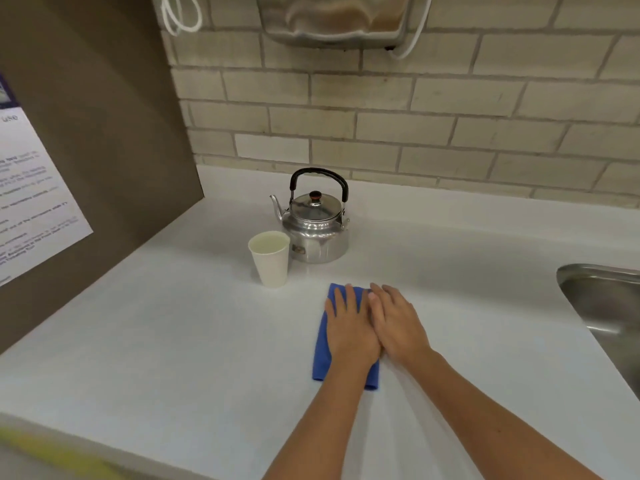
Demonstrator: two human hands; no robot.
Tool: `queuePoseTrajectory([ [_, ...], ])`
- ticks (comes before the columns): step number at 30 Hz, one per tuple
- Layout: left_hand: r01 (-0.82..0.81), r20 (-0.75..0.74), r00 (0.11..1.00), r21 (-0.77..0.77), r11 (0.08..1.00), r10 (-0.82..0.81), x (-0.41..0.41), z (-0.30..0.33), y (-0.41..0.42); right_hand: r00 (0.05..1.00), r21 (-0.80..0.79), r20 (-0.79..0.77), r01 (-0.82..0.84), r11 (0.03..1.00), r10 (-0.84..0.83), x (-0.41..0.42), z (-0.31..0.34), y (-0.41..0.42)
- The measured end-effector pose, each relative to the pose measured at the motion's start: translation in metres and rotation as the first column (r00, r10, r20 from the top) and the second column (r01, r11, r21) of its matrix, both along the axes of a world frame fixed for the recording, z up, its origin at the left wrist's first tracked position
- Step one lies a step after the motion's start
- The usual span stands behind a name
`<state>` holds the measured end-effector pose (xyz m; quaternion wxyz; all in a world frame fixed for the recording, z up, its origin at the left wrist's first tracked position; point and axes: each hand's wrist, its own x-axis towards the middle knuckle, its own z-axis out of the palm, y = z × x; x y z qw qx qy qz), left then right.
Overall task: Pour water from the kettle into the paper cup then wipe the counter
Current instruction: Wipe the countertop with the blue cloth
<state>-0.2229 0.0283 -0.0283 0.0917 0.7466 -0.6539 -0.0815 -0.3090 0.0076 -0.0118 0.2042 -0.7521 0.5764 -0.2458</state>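
- Along the left edge of the frame, a brown panel [104, 133] carries a printed notice [31, 195]; its text is too blurred to read.
- Left of centre, the paper cup [270, 259] stands upright on the white counter [156, 341], with liquid inside.
- Just behind the cup and to its right sits the metal kettle [317, 225], lid on, spout pointing left.
- Lower centre, a blue cloth [322, 355] lies flat on the counter.
- The left hand [349, 329] presses flat on the cloth, fingers spread.
- The right hand [398, 323] lies flat beside it, touching, fingers extended over the cloth's right edge.
- At the right edge, a steel sink [602, 303] shows partly.
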Motion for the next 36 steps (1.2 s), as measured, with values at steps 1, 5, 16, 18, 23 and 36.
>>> queuePoseTrajectory([
  [1,0.025,-0.02,0.999,-0.005,1.0,-0.025,-0.006,0.0,0.004,1.0,0.008,0.011,0.009,1.0,-0.01,-0.003,0.001,0.0],
  [5,0.009,-0.055,0.998,-0.086,0.996,-0.013,0.019,-0.009,0.05,0.996,-0.038,-0.078,0.036,0.999,-0.039,-0.014,-0.003,-0.001],
  [16,-0.492,-0.009,0.87,-0.042,0.869,0.493,0.157,0.001,0.057,0.903,-0.033,-0.428,0.038,0.999,-0.049,0.028,-0.028,0.002],
  [18,-0.426,0.005,0.904,-0.061,0.902,0.427,0.13,-0.002,0.05,0.904,-0.052,-0.423,0.036,0.998,-0.055,0.028,-0.028,0.003],
  [23,-0.242,0.032,0.969,-0.1,0.965,0.247,0.148,-0.011,0.076,0.903,-0.065,-0.423,0.06,0.996,-0.082,0.032,-0.026,-0.001],
  [36,-0.21,0.045,0.976,-0.065,0.975,0.214,0.235,-0.01,0.01,0.889,-0.045,-0.428,0.16,0.986,-0.164,0.055,-0.025,-0.013],
])
